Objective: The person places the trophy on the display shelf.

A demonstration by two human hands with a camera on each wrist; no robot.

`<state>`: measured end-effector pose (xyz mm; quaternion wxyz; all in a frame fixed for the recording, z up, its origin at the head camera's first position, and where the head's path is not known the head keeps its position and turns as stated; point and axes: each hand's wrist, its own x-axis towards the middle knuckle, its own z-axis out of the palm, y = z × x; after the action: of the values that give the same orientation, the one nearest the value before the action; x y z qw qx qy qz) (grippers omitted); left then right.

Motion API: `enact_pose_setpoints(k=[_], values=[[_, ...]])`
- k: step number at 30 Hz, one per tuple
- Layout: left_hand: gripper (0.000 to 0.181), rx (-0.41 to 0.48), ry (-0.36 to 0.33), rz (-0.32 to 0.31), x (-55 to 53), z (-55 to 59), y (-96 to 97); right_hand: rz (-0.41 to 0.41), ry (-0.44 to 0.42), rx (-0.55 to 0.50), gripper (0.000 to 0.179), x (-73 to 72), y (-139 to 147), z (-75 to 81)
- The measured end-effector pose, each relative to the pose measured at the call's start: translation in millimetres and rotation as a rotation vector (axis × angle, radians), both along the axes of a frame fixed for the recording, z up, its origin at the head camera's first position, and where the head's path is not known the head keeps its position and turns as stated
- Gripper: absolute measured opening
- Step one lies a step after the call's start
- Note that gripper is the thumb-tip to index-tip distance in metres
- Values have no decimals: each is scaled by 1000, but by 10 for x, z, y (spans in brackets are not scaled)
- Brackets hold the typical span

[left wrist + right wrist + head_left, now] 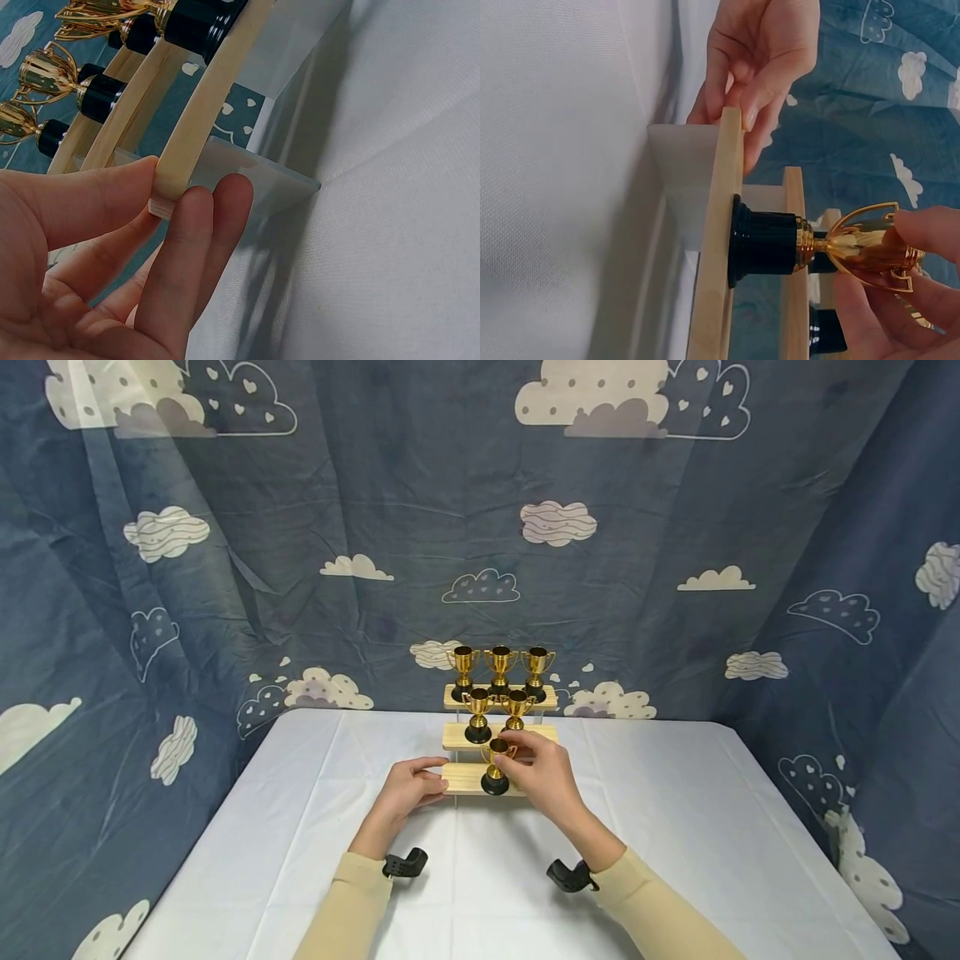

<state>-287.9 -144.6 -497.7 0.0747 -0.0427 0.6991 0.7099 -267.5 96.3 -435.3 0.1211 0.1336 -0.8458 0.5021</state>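
Note:
A small gold trophy cup (495,785) with a black base stands upright toward the middle of the bottom wooden shelf (461,777). My right hand (549,781) pinches its gold cup between thumb and fingers, seen close in the right wrist view. My left hand (402,791) grips the left end of that same shelf, thumb on one face and fingers on the other, as the left wrist view shows. Behind, two trophies (477,714) stand on the middle shelf (456,737), the right one partly hidden by my right hand. Three more trophies (501,662) line the top shelf (551,698).
Translucent side supports (262,176) carry the stepped shelves. The stand rests on a white-covered table (337,752), near its far edge. A dark blue curtain (420,485) with cloud prints hangs behind and on both sides. Each wrist wears a black camera mount (406,863).

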Motion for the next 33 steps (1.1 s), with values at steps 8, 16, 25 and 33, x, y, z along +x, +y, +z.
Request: enact_pose_setpoints(k=[8,16,25,33], values=[[47,-21,6,-22,147,218,17,0,13,-4,36,-36,-4,-26],[46,4,7,5,22,16,9,10,23,-11,37,-65,-13,-39],[47,-19,0,13,24,17,4,14,36,-24,38,-93,-23,-56],[47,-28,12,4,11,5,1,21,51,-22,41,-112,-9,-78]])
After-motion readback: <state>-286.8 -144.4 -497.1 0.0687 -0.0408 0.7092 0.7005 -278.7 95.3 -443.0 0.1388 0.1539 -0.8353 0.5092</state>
